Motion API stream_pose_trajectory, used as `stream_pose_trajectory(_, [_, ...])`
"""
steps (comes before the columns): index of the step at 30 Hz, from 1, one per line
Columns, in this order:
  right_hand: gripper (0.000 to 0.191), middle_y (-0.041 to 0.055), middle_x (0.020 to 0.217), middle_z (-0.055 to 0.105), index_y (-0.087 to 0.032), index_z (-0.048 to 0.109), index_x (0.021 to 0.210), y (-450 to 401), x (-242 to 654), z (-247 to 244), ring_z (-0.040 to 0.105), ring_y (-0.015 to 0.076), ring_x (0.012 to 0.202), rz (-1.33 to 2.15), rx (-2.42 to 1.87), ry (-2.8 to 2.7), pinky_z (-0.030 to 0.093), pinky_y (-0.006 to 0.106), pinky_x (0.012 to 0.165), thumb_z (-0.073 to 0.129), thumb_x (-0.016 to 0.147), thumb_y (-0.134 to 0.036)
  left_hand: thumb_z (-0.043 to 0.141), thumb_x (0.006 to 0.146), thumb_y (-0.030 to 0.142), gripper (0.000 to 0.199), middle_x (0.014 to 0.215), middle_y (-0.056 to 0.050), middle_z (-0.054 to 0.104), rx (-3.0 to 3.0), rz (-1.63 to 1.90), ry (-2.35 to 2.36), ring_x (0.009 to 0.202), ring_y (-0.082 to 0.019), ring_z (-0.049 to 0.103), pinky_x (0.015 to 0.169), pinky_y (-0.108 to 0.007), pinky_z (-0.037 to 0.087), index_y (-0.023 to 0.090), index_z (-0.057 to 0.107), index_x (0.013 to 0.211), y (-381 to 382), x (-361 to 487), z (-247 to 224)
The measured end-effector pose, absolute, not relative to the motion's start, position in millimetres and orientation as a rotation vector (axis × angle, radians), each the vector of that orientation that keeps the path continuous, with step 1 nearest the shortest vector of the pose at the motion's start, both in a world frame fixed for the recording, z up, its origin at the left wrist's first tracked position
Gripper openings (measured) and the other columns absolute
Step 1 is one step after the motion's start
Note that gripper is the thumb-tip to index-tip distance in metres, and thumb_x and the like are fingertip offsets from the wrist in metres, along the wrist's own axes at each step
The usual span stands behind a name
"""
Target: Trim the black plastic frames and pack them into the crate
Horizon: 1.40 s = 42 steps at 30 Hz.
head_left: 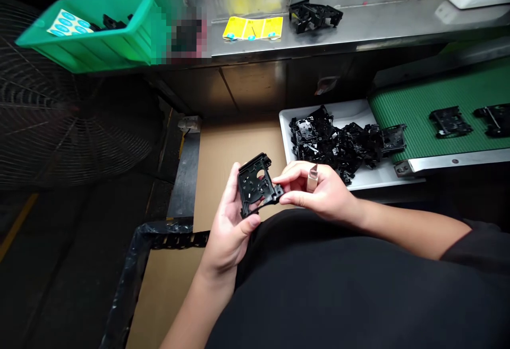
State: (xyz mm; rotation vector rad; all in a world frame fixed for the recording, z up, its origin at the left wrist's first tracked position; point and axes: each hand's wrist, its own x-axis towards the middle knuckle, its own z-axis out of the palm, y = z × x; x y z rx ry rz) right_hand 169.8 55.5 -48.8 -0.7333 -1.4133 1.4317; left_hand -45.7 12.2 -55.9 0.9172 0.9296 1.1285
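Black moulded plastic bracket (257,185) runs long axis away from me, I see, cradled in the left hand (225,227), its right corner pinched between right hand (319,192) fingertips.

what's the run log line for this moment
left hand: holds black plastic part | right hand: pinches its edge | nearby: white tray of parts, green conveyor belt

The left hand (227,227) cradles a black plastic frame (255,185) while the right hand (319,192), wearing what looks like a metal finger blade (313,178), pinches its edge, near a white tray (392,181) heaped with black parts (330,144) beside a green conveyor belt (418,126).
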Motion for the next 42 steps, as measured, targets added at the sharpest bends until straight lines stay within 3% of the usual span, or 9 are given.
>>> stream_pose_trajectory(3, [0.024, 0.0042, 0.092, 0.070, -0.019, 0.079, 0.110, 54, 175, -54, 0.062, 0.0147, 0.078, 1.304, -0.685, -1.612, 0.051, 0.026, 0.062, 0.085, 0.087, -0.025, 0.084, 0.083, 0.021, 0.105, 0.180, 0.001, 0.013, 1.219, 1.160, 0.945, 0.157, -0.034, 0.039, 0.120, -0.048, 0.050, 0.049, 0.025, 0.165, 11, -57, -68])
stream_pose_trajectory(5, [0.024, 0.0057, 0.095, 0.070, -0.019, 0.078, 0.114, 53, 178, -59, 0.061, 0.0149, 0.078, 1.246, -0.633, -1.684, 0.047, 0.024, 0.057, 0.082, 0.090, -0.024, 0.084, 0.082, 0.018, 0.109, 0.181, 0.001, 0.006, 1.412, 1.164, 0.969, 0.158, -0.035, 0.035, 0.116, -0.048, 0.054, 0.051, 0.021, 0.165, 10, -62, -68])
stream_pose_trajectory(10, [0.025, 0.0048, 0.094, 0.070, -0.018, 0.077, 0.114, 51, 184, -57, 0.057, 0.0122, 0.072, 1.326, -0.618, -1.655, 0.044, 0.023, 0.056, 0.082, 0.090, -0.022, 0.090, 0.077, 0.019, 0.094, 0.172, -0.015, 0.033, 1.698, 1.252, 1.044, 0.157, -0.038, 0.037, 0.123, -0.059, 0.044, 0.035, 0.039, 0.155, 8, -65, -51])
stream_pose_trajectory(16, [0.025, 0.0039, 0.094, 0.069, -0.019, 0.076, 0.113, 50, 185, -40, 0.057, 0.0117, 0.072, 1.414, -0.621, -1.570, 0.045, 0.024, 0.058, 0.083, 0.089, -0.021, 0.096, 0.070, 0.033, 0.077, 0.156, -0.015, 0.050, 1.911, 1.296, 1.146, 0.147, -0.040, 0.049, 0.119, -0.071, 0.042, 0.031, 0.055, 0.135, 12, -71, -38])
stream_pose_trajectory(22, [0.027, 0.0049, 0.093, 0.070, -0.021, 0.077, 0.115, 48, 186, -38, 0.062, 0.0159, 0.081, 1.350, -0.599, -1.606, 0.049, 0.026, 0.061, 0.084, 0.089, -0.021, 0.093, 0.074, 0.031, 0.062, 0.155, -0.014, 0.047, 2.046, 1.274, 1.093, 0.144, -0.037, 0.046, 0.117, -0.071, 0.042, 0.031, 0.059, 0.126, 12, -72, -32])
stream_pose_trajectory(27, [0.027, 0.0055, 0.094, 0.071, -0.021, 0.078, 0.115, 46, 185, -35, 0.065, 0.0180, 0.085, 1.278, -0.585, -1.664, 0.054, 0.030, 0.068, 0.084, 0.089, -0.023, 0.090, 0.074, 0.016, 0.054, 0.159, -0.012, 0.040, 1.965, 1.269, 1.023, 0.147, -0.035, 0.044, 0.117, -0.066, 0.043, 0.029, 0.056, 0.115, 3, -70, -25])
stream_pose_trajectory(33, [0.027, 0.0054, 0.093, 0.072, -0.021, 0.078, 0.115, 45, 184, -31, 0.066, 0.0190, 0.087, 1.239, -0.518, -1.678, 0.056, 0.032, 0.069, 0.083, 0.088, -0.020, 0.094, 0.068, 0.013, 0.081, 0.160, -0.014, 0.041, 1.851, 1.389, 0.990, 0.153, -0.032, 0.040, 0.117, -0.060, 0.046, 0.033, 0.044, 0.128, -3, -61, -18])
stream_pose_trajectory(38, [0.029, 0.0060, 0.093, 0.072, -0.021, 0.077, 0.116, 42, 183, -30, 0.065, 0.0195, 0.088, 1.265, -0.489, -1.677, 0.054, 0.032, 0.069, 0.083, 0.088, -0.016, 0.096, 0.067, 0.021, 0.079, 0.162, -0.012, 0.042, 1.793, 1.414, 1.066, 0.152, -0.034, 0.042, 0.123, -0.064, 0.039, 0.033, 0.045, 0.126, -8, -59, -16])
stream_pose_trajectory(42, [0.029, 0.0052, 0.094, 0.071, -0.022, 0.076, 0.117, 41, 182, -29, 0.065, 0.0185, 0.086, 1.250, -0.469, -1.697, 0.054, 0.032, 0.069, 0.082, 0.089, -0.018, 0.096, 0.067, 0.022, 0.078, 0.161, -0.010, 0.044, 1.767, 1.433, 1.072, 0.153, -0.034, 0.042, 0.121, -0.062, 0.042, 0.034, 0.046, 0.126, -12, -58, -14])
